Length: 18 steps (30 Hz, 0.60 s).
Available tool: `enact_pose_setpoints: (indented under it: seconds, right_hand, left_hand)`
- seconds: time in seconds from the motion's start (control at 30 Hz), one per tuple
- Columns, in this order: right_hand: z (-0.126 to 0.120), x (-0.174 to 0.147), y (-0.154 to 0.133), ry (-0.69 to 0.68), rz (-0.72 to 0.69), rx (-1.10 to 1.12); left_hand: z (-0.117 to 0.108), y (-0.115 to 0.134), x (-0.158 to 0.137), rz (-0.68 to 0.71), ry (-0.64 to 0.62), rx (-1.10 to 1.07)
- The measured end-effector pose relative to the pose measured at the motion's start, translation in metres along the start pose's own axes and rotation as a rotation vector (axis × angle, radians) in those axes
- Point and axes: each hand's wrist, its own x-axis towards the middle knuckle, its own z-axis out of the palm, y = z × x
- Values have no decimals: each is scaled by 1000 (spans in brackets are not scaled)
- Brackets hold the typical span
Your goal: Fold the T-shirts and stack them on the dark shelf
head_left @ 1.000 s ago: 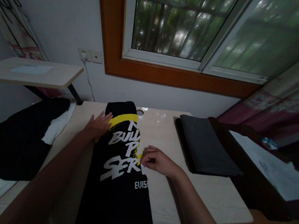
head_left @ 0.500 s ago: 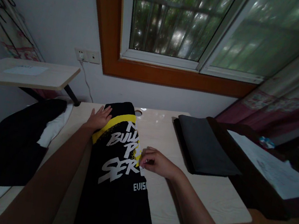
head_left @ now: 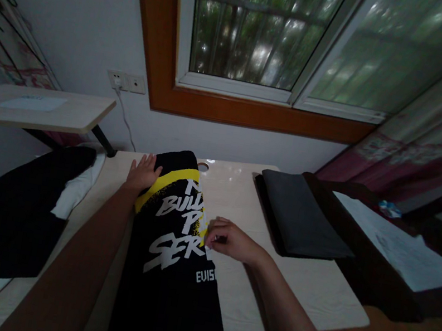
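Observation:
A black shirt with a yellow band and white lettering lies in a long folded strip across the pale table, its near end running out of view at the bottom. My left hand rests on its far left edge, fingers spread and palm down. At the right edge, beside the lettering, my right hand is closed in a pinch on the cloth. The fingertips of that hand partly cover the spot where they grip.
Dark folded cloth lies on the table to the right. Black clothing and white cloth are heaped at left, by a raised shelf. A window is behind. Paper lies far right.
The view has shifted very slightly. My left hand has edged a little left along the shirt's edge, while my right hand keeps its pinch in the same place.

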Motion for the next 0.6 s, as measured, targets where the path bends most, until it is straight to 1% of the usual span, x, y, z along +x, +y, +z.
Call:
enact_pose_setpoints:
  seconds: [0.13, 0.33, 0.47, 0.6]
  right_hand:
    - [0, 0, -1, 3, 1, 3]
    - [0, 1, -4, 17, 6, 7]
    - [-1, 0, -6, 23, 4, -12]
    - [-1, -1, -8, 26, -3, -25]
  left_hand:
    - [0, -3, -1, 11, 24, -34]
    - [1, -16, -6, 106, 57, -134]
    - [2, -25, -23, 176, 76, -190]
    - [2, -32, -51, 267, 104, -269]
